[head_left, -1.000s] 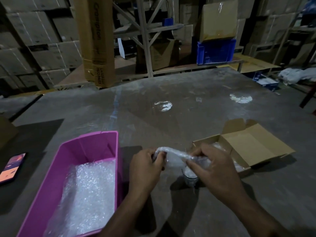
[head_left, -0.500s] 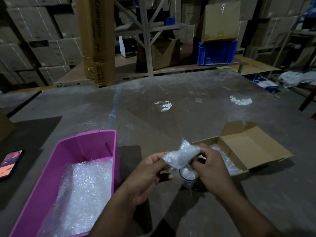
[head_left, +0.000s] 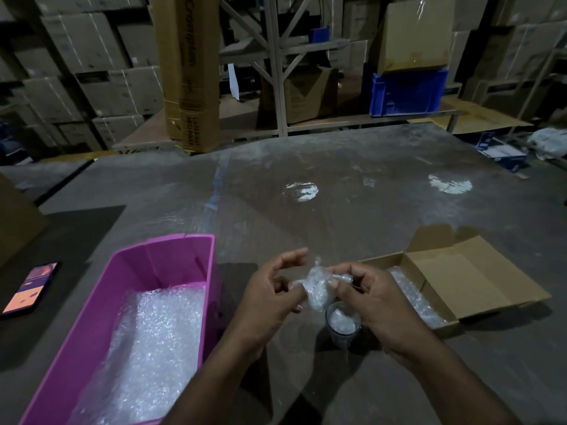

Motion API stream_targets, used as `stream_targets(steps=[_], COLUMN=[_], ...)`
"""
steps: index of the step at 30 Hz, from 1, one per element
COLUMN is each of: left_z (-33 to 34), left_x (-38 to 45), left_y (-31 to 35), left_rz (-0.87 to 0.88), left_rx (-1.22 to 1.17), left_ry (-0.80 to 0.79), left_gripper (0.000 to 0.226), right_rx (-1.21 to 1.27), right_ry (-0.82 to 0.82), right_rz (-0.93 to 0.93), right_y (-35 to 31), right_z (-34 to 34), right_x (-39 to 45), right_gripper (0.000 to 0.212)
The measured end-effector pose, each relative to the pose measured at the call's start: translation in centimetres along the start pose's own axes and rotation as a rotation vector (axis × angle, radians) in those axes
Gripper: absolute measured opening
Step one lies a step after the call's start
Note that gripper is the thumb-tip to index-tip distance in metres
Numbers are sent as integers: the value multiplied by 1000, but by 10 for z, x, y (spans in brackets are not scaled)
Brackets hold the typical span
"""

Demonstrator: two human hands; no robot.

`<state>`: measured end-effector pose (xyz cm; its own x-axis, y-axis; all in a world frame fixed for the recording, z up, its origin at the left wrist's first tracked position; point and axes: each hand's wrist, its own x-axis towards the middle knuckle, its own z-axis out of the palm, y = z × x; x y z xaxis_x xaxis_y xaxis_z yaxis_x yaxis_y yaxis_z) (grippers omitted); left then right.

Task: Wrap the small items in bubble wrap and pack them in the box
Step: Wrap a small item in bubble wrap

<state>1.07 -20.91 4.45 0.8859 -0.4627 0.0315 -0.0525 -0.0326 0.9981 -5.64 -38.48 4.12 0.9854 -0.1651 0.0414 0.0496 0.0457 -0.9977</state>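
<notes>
A crumpled piece of bubble wrap [head_left: 317,288] is held between both hands just above a small clear glass [head_left: 342,328] that stands on the table with more wrap stuffed in it. My left hand [head_left: 270,297] pinches the wrap's left side, its index finger raised. My right hand [head_left: 376,300] pinches the wrap's right side with thumb and fingers. An open cardboard box [head_left: 445,271] lies to the right, bubble wrap [head_left: 414,297] lining its bottom.
A pink plastic bin [head_left: 144,271] holding bubble wrap sheets [head_left: 147,348] stands to the left of my hands. A lit phone [head_left: 30,288] lies at the far left. Stacked cartons, a shelf frame and a blue crate [head_left: 408,93] stand behind the table.
The wrap, first stretched as a long strip between the hands, has been bunched into a small wad. Both hands have drawn closer together over the glass.
</notes>
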Motion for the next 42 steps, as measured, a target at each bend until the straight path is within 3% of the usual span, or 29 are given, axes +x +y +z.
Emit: stream_targets(steps=[3,6,10,12,14,18,22,27,34,37,42], left_z=[8,10,13,15,17,19,15,8,22,20,24], left_x=[-1,2,5,8,11,14,15,19,40,49,54], left_y=[7,6,4,2,1,1,-2,-10,-9,-12,-21], left_rz=[16,-16,-140,-147,-117,-83,-65,53,40,-45,-205], left_rx=[-11,-98,-350,-402,-397,-392,-291,-144,-247,-331,-449], left_ry=[-45,-23,-50,17,80,91,1,93,211,254,188], left_gripper=[23,15,14,19,17,17,15,54,11,11,23], right_rx=[131,208,59,-80,-164,-111,-62,-114,-122,-112,-227], right_ry=[25,167,262,232,131,-61,26,82,-47,-121,-56], right_rz=[-12,-47,-116,-157,-157,-75,-77,-90,-163,-169,-138], right_y=[-1,0,3,4,4,3,3,4,-9,-6,3], right_z=[2,2,0,-1,-2,-3,-9,-17,-20,-23,-27], right_x=[8,17,22,20,17,12,18,28,48,52,63], right_gripper=[26,38,16,12,29,27,26,28,27,27,15])
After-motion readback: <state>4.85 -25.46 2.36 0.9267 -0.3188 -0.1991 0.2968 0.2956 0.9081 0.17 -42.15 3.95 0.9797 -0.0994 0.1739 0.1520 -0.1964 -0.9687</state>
